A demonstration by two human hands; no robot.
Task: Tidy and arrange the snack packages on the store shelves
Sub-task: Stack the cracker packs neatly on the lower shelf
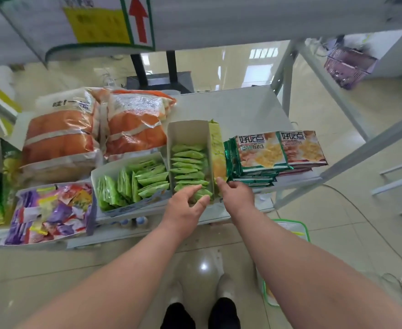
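A tall narrow display box stands on the shelf, holding a row of small green snack packets. My left hand reaches into the box's front end and pinches the frontmost green packet. My right hand grips the box's right front corner, fingers on its green-yellow outer side. To the left lies a second open box with more green packets. On the right sits a stack of cracker packs.
Two large orange bags lie at the back left. A tray of mixed purple and red candies sits at the front left. A shelf board with a red-arrow sign hangs overhead. A green-rimmed basket stands on the floor.
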